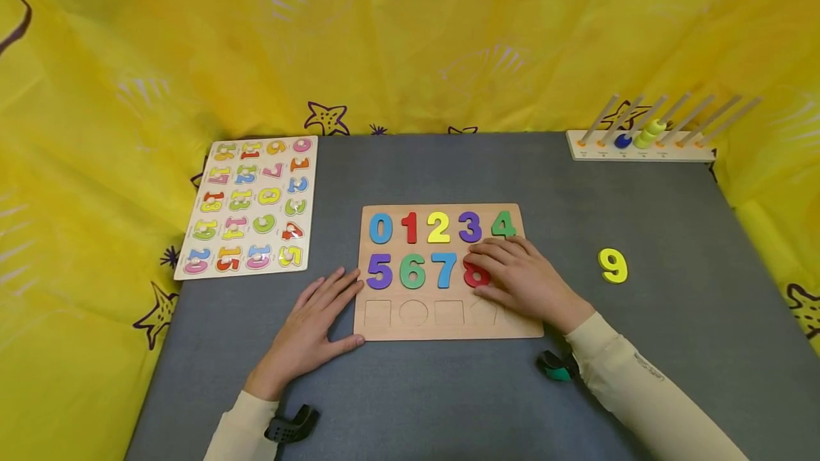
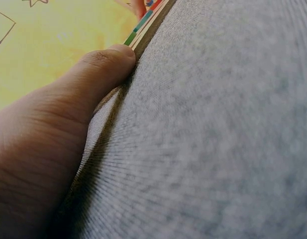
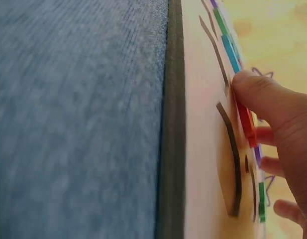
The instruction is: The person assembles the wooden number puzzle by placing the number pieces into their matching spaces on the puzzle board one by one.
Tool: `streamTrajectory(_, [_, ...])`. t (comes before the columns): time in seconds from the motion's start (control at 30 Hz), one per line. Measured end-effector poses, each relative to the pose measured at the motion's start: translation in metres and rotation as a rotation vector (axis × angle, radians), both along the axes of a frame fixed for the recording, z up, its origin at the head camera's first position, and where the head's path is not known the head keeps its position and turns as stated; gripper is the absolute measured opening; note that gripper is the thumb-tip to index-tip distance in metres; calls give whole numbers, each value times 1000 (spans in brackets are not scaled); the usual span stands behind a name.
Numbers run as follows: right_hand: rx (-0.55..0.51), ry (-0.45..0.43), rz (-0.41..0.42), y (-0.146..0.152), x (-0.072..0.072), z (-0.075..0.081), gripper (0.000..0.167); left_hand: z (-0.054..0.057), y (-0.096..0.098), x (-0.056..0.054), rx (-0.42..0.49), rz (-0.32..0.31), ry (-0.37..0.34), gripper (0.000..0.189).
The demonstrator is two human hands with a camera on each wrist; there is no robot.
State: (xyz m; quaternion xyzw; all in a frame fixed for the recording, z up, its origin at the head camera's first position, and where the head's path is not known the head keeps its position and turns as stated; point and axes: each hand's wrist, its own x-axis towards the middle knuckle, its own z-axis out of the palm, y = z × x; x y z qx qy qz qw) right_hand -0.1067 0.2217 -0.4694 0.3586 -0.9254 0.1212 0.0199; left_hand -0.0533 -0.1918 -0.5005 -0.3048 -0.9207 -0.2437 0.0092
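A wooden number board (image 1: pixel 416 335) lies in the middle of the table, with coloured numbers 0 to 7 sitting in it. My right hand (image 1: pixel 525 279) is over its right side, thumb and fingers about the red number 8 (image 1: pixel 474 276). In the right wrist view, the thumb (image 3: pixel 257 92) is against the edge of the red 8 (image 3: pixel 245 117), an index fingertip at its other side. My left hand (image 1: pixel 314 326) rests flat at the board's left edge, fingers straight and thumb (image 2: pixel 111 62) at the near corner. A yellow number 9 (image 1: pixel 613 265) lies right of the board.
A white peg-number board (image 1: pixel 246 212) lies at the back left. At the back right stands a counting rack (image 1: pixel 640 154) with upright rods, a blue bead and light green beads. Empty shape outlines run along the wooden board's near row. A yellow curtain (image 1: pixel 410 55) surrounds the table.
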Motion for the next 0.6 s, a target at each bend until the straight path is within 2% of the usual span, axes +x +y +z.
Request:
streamTrajectory(0.23, [-42,-17,-33,29,7,11,63,0,0,1,-6,1,-11,91])
streamTrajectory(0.43, [-87,-21,-110,78,11,19,68,-1,0,0,-11,-1,-14,92])
streamTrajectory(0.6, [-123,-38,-177,126,17,16,75,-3,-1,-1,-6,-2,-5,91])
